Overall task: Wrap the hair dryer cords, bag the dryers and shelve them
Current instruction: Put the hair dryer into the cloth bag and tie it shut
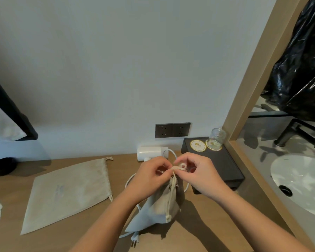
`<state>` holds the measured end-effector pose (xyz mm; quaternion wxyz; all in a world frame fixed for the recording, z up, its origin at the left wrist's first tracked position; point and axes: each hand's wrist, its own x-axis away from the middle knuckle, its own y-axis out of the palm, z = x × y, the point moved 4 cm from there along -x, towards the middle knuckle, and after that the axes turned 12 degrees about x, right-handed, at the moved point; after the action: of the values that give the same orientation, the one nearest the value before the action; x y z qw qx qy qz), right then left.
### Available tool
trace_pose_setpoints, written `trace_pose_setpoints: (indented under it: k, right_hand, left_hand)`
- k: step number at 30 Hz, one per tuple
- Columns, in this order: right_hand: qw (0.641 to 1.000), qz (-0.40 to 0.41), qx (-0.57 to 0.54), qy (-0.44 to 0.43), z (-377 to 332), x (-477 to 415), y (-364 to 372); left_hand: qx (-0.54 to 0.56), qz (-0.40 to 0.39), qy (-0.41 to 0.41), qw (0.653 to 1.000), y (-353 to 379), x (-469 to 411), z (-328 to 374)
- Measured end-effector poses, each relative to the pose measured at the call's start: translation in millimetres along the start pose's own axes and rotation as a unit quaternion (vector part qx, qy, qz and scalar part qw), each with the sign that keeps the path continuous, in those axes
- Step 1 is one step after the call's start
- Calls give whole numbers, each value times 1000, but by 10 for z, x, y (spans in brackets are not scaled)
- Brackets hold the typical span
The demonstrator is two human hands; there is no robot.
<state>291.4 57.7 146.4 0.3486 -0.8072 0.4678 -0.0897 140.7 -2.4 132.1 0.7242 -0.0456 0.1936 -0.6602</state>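
Note:
A filled beige drawstring bag [158, 206] stands on the wooden counter [189, 233], cinched at its top. My left hand [147, 177] and my right hand [198, 173] both pinch its drawstring [178, 167] above the neck. A white hair dryer [150, 153] lies behind my hands by the wall. Its white cord [129, 179] loops round the bag, and the plug [135, 240] lies near the front edge. An empty flat beige bag [69, 193] lies to the left.
A black box [224, 164] with two round coasters and a glass jar [216, 138] sits to the right. A dark wall socket [172, 130] is above the dryer. A white sink [298, 180] and black tap [296, 131] are beyond a wooden frame.

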Motion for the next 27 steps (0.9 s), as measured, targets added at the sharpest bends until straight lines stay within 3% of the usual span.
trace_pose_setpoints:
  k: [8, 11, 15, 19, 27]
  right_hand:
    - [962, 141, 199, -119, 36, 7, 211]
    - [952, 181, 197, -152, 75, 43, 265]
    - [941, 208, 155, -219, 107, 59, 282]
    - [917, 246, 163, -268, 120, 83, 246]
    - [922, 241, 148, -265, 207, 79, 260]
  left_hand:
    - [-14, 93, -30, 995, 44, 24, 12]
    - [0, 104, -41, 994, 34, 60, -20]
    - [97, 97, -106, 985, -28, 89, -127]
    - [145, 35, -111, 983, -24, 62, -89]
    - [85, -8, -71, 994, -68, -60, -70]
